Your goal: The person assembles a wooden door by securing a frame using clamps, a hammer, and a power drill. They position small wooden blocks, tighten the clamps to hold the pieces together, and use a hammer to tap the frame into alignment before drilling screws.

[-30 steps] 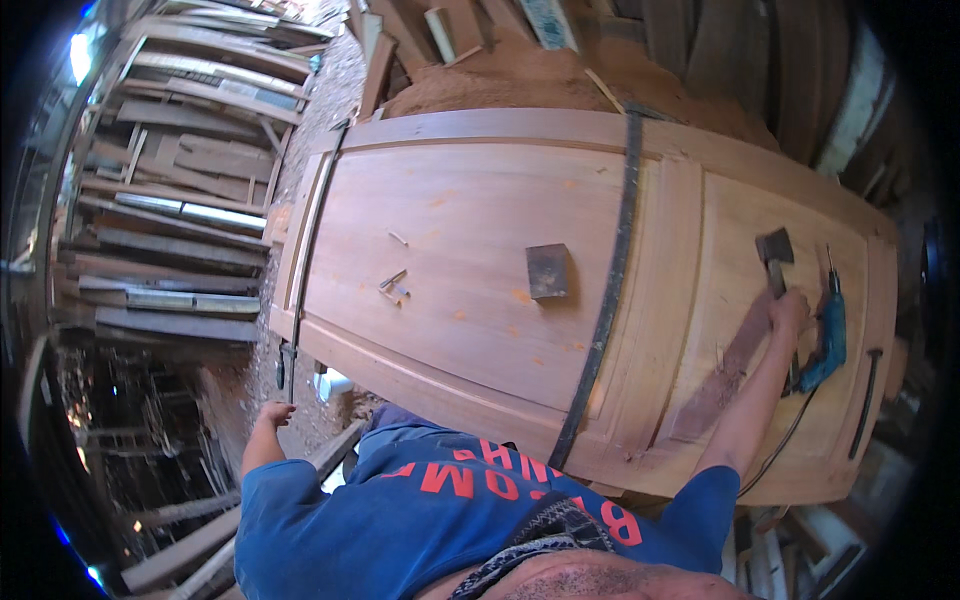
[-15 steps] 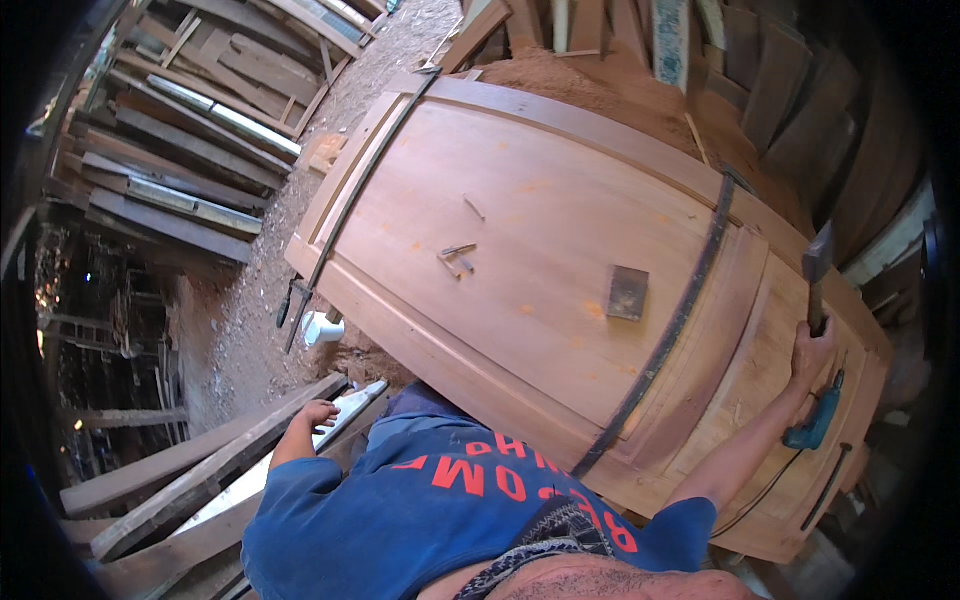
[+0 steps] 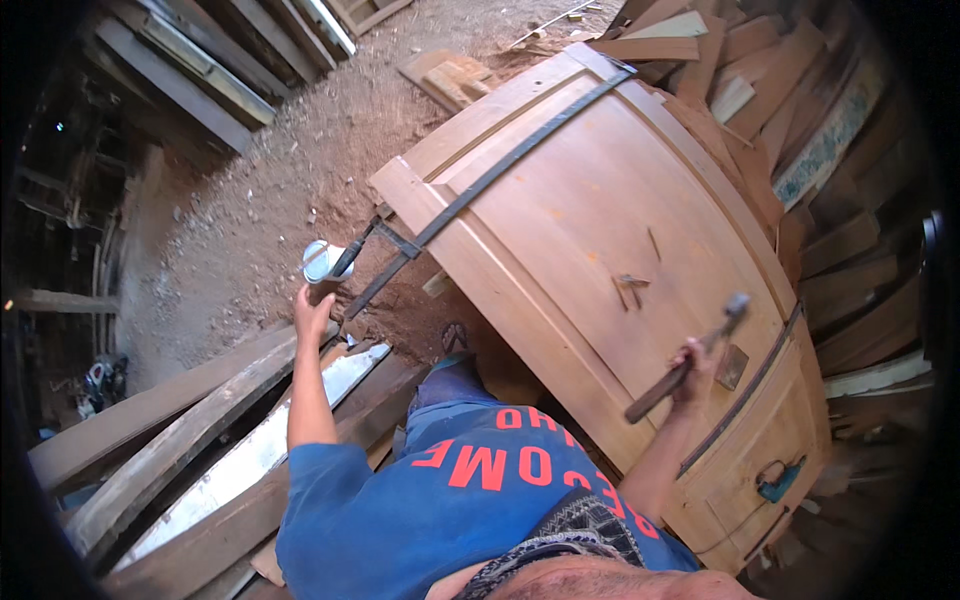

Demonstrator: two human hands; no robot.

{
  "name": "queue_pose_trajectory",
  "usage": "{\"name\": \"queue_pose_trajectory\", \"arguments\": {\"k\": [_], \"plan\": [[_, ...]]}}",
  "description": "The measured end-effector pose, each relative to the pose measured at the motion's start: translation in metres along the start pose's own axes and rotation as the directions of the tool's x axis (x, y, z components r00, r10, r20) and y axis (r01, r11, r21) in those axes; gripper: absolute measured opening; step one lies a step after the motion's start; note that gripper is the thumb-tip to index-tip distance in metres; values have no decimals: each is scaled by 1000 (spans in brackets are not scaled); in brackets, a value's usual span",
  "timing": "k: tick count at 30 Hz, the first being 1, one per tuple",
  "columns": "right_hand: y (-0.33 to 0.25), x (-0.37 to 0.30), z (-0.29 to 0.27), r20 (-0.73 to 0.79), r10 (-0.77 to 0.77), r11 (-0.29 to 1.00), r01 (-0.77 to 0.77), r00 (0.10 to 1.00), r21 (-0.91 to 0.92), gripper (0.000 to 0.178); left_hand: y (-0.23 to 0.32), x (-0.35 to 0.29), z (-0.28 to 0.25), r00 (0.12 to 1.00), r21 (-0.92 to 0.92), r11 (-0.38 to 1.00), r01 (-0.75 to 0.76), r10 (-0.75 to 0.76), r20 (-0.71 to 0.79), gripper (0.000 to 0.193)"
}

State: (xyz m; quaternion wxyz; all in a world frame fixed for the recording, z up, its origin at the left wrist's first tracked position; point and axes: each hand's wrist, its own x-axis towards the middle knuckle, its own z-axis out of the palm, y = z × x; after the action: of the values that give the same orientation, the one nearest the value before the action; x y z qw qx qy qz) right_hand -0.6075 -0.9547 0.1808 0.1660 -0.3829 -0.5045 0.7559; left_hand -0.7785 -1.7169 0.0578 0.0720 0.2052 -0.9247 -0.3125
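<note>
My right hand (image 3: 695, 365) is closed around the handle of a hammer (image 3: 658, 397), held over the wooden panel door (image 3: 545, 215). The hammer's metal head points away from me. My left hand (image 3: 312, 315) reaches out past the door's left edge, with thumb and fingers apart at the lower end of a bar clamp's dark handle (image 3: 350, 256). Whether they touch it is unclear. That clamp's long bar (image 3: 520, 148) crosses the door's far end. On the panel lie several small, thin pieces (image 3: 630, 285) and a dark square block (image 3: 732, 368), partly behind my right hand.
A white bucket (image 3: 318, 262) stands on the dirt floor beside the clamp. Boards (image 3: 180, 450) lie at my left. A second clamp bar (image 3: 745, 400) crosses the door; a teal power tool (image 3: 780, 482) with a cord rests beyond it. Scrap wood (image 3: 850, 240) is piled at right.
My left hand has reached forward to the clamp handle. My right hand has brought the hammer leftward, from beside the power tool to over the main panel. The view has shifted left.
</note>
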Motion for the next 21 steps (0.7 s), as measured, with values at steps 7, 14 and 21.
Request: {"name": "queue_pose_trajectory", "arguments": {"k": [7, 14, 21], "plan": [[78, -60, 176, 223, 393, 886, -303, 892, -351, 22, 70, 103, 52, 612, 124, 986, 111, -166, 774, 50], [31, -42, 262, 356, 457, 671, -52, 815, -740, 39, 83, 138, 80, 207, 55, 796, 603, -223, 953, 23], [13, 44, 364, 499, 512, 171, 487, 699, -857, 33, 81, 154, 77, 102, 119, 743, 658, -244, 964, 34]]}}
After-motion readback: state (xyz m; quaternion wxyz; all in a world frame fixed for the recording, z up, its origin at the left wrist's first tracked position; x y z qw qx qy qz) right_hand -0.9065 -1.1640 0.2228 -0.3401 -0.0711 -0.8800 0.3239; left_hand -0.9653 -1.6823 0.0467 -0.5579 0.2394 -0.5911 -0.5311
